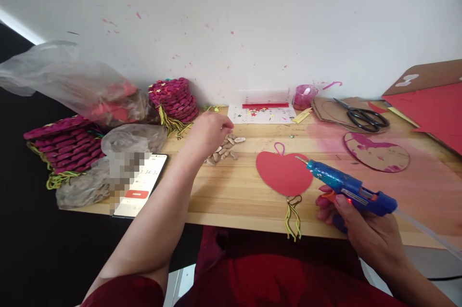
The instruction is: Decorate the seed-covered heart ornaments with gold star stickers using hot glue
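Note:
My right hand (364, 230) grips a blue hot glue gun (346, 184), its fingers at the orange trigger. The metal nozzle points left, over the upper right part of a red heart-shaped cutout (283, 174). That cutout lies flat, with a pink cord loop at its top and a yellow and brown tassel at its bottom. Over a pile of peanuts (225, 149) reaches my left hand (207, 131), fingers curled together. Whatever those fingers might hold is hidden.
Black scissors (368, 115) rest on cardboard at the right, behind a pink-stained cardboard piece (377, 153). Star confetti (258, 112) is scattered on white paper near the wall. A phone (139, 191), plastic bags (111, 100) and magenta peanut crafts (176, 97) occupy the left.

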The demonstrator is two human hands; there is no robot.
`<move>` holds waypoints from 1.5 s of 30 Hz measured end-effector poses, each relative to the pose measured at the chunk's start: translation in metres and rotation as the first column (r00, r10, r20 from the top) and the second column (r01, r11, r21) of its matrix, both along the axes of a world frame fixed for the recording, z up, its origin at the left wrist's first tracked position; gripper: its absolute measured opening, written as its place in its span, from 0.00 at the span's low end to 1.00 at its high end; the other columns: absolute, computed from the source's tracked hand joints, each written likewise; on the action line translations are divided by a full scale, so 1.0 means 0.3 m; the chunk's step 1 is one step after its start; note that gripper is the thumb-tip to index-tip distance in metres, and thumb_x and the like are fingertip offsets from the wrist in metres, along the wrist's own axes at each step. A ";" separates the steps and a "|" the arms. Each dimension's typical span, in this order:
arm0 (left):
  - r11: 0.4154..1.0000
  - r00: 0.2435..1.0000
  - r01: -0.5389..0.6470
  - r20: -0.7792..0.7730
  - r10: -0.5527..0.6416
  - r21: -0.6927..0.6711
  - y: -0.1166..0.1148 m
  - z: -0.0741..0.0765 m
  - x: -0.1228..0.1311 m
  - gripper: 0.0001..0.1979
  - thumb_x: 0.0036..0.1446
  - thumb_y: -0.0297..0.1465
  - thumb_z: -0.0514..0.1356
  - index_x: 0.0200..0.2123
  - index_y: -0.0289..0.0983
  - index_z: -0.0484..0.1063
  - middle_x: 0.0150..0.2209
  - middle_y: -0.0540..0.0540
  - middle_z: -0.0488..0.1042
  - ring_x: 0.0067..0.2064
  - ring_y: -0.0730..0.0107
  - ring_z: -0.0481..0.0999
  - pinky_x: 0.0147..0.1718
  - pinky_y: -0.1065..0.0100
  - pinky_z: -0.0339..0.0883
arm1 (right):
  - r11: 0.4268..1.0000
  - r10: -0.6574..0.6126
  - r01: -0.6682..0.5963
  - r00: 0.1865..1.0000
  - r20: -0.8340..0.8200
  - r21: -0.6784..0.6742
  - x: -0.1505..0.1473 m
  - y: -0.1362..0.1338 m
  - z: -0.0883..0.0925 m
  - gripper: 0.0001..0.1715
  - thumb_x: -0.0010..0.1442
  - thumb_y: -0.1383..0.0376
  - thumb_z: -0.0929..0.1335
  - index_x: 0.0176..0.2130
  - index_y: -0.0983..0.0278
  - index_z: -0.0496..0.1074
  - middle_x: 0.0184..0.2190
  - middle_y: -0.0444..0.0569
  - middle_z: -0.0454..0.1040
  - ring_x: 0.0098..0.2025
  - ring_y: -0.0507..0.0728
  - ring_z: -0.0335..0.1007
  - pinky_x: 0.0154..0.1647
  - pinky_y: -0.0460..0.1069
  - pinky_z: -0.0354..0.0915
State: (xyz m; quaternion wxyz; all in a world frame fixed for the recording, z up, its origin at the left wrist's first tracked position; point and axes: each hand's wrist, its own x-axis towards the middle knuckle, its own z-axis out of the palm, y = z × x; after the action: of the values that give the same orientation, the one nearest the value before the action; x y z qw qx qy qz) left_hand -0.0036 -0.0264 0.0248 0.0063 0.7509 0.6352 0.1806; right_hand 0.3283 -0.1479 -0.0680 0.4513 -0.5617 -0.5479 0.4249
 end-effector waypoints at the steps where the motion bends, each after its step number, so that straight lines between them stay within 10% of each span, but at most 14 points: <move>1: 0.998 0.999 0.044 -0.015 -0.044 -0.040 0.010 -0.006 0.019 0.10 0.59 0.25 0.62 0.39 0.39 0.84 0.39 0.44 0.84 0.46 0.54 0.78 0.49 0.58 0.70 | 1.000 -0.006 0.006 1.000 -0.001 -0.007 -0.004 0.001 0.006 0.24 0.63 0.45 0.70 0.38 0.63 0.78 0.28 0.50 0.80 0.25 0.57 0.78 0.25 0.50 0.75; 12: 0.971 0.968 0.203 -0.124 -0.218 -0.124 0.069 -0.158 0.051 0.09 0.61 0.25 0.61 0.40 0.36 0.82 0.40 0.39 0.82 0.48 0.51 0.76 0.52 0.55 0.67 | 0.994 -0.090 0.087 0.995 -0.051 -0.064 -0.038 -0.015 0.051 0.22 0.60 0.46 0.73 0.37 0.62 0.79 0.28 0.50 0.80 0.25 0.56 0.77 0.24 0.47 0.74; 21: 0.904 0.904 0.392 0.254 -0.344 -0.170 0.049 -0.188 0.071 0.13 0.65 0.25 0.58 0.43 0.40 0.83 0.43 0.44 0.79 0.45 0.66 0.79 0.49 0.67 0.71 | 0.964 -0.134 0.135 0.991 0.020 -0.227 0.009 0.000 0.030 0.31 0.48 0.40 0.77 0.37 0.64 0.81 0.26 0.54 0.81 0.25 0.61 0.78 0.25 0.50 0.78; 27: 0.931 0.917 0.332 0.286 -0.279 -0.154 0.050 -0.198 0.084 0.12 0.64 0.23 0.58 0.47 0.37 0.79 0.43 0.44 0.80 0.46 0.64 0.78 0.50 0.64 0.70 | 0.970 -0.104 0.103 0.995 0.009 -0.220 0.066 0.023 -0.043 0.31 0.45 0.41 0.77 0.37 0.62 0.81 0.27 0.54 0.81 0.24 0.65 0.79 0.23 0.53 0.79; 34: 0.953 0.927 0.302 0.242 -0.288 -0.026 0.063 -0.217 0.096 0.09 0.62 0.23 0.60 0.40 0.37 0.80 0.45 0.42 0.77 0.47 0.64 0.77 0.51 0.65 0.69 | 0.987 -0.048 0.058 0.996 0.074 -0.150 0.038 0.025 0.011 0.28 0.51 0.42 0.75 0.36 0.62 0.80 0.26 0.53 0.81 0.24 0.63 0.79 0.24 0.52 0.79; 41: 0.987 0.993 -0.044 0.112 0.027 0.152 0.112 -0.140 -0.087 0.12 0.65 0.28 0.57 0.39 0.36 0.82 0.41 0.40 0.81 0.47 0.56 0.76 0.51 0.57 0.68 | 0.983 -0.145 0.146 0.989 0.013 -0.116 -0.033 0.001 0.072 0.27 0.54 0.41 0.74 0.35 0.62 0.79 0.25 0.51 0.79 0.23 0.58 0.75 0.23 0.47 0.75; 45: 0.998 0.994 0.060 0.096 -0.059 -0.006 0.136 -0.163 -0.143 0.16 0.58 0.21 0.58 0.45 0.37 0.82 0.48 0.41 0.82 0.52 0.56 0.76 0.56 0.57 0.67 | 0.973 -0.199 0.191 0.979 -0.049 -0.127 -0.077 -0.013 0.100 0.25 0.54 0.44 0.76 0.36 0.62 0.79 0.25 0.48 0.78 0.23 0.55 0.74 0.23 0.44 0.72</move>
State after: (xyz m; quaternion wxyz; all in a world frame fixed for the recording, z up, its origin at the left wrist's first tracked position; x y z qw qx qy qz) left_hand -0.0464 0.0144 -0.0242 0.0454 0.7598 0.6124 0.2137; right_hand 0.3053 -0.1517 -0.0380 0.4725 -0.6259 -0.4491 0.4281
